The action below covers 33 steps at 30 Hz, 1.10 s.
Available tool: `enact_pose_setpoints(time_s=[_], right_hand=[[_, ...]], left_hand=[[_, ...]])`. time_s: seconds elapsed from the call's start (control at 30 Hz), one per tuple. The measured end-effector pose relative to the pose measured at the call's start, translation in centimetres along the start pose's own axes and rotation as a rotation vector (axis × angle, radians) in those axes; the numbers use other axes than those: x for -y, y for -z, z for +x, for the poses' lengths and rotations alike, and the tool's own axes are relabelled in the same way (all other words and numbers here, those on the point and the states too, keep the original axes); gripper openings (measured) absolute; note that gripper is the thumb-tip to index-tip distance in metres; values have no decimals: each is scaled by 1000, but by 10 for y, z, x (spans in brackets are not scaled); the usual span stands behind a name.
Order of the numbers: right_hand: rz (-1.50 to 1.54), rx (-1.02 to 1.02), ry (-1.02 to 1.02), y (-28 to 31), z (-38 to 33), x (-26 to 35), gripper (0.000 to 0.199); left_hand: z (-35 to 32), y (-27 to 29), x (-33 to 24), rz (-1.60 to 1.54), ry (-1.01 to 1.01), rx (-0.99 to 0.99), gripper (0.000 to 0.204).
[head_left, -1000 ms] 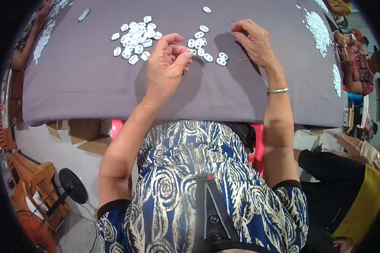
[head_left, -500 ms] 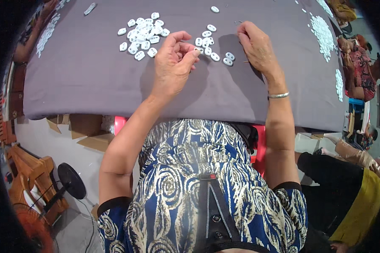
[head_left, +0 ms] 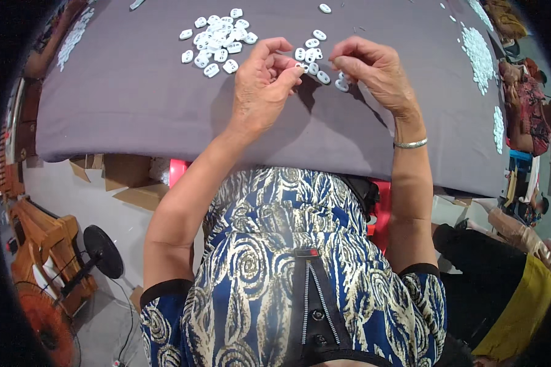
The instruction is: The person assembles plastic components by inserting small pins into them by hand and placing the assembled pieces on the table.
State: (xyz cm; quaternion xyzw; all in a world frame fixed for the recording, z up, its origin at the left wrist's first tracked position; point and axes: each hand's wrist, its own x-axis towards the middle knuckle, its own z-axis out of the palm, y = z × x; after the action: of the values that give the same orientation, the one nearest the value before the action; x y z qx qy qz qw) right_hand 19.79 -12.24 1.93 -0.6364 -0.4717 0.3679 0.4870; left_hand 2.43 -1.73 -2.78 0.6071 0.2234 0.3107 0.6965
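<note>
My left hand (head_left: 260, 92) pinches a small white oval piece with holes, which looks like a plastic cord lock (head_left: 305, 68), between thumb and forefinger. My right hand (head_left: 382, 76) is closed in a pinch just to the right of it; whatever sits between those fingertips is too small to make out. Between and beyond the hands lies a loose group of similar white cord locks (head_left: 313, 43), with a couple (head_left: 341, 85) under the right fingers. A larger heap of them (head_left: 217, 38) spreads beyond my left hand.
A grey-purple cloth covers the table (head_left: 134, 116). Thin metal bits (head_left: 359, 29) lie past my right hand. White parts are spread at the right (head_left: 476, 58) and left edges (head_left: 74, 40). Below stand an open cardboard box (head_left: 125, 174) and a fan (head_left: 103, 251); another person sits at right.
My right hand has come left and nearer, from the thin metal bits toward the left hand, its fingers pinched. The left hand keeps its white piece. The whole view has shifted slightly.
</note>
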Motion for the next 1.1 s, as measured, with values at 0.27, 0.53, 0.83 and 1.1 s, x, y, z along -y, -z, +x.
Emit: enact_pose_setpoints(time_s=[0.27, 0.53, 0.83, 1.1], right_hand=[[67, -58, -7, -23, 5, 0, 13], [93, -52, -60, -30, 6, -4, 18], [-14, -14, -69, -30, 6, -4, 18], [-30, -8, -38, -30, 8, -6, 17]], left_hand=[[0, -1, -2, 3, -16, 3, 32], [-1, -1, 1, 55, -59, 27, 32], [0, 0, 4, 75, -80, 45, 32], [-1, 1, 3, 106, -74, 59, 33]])
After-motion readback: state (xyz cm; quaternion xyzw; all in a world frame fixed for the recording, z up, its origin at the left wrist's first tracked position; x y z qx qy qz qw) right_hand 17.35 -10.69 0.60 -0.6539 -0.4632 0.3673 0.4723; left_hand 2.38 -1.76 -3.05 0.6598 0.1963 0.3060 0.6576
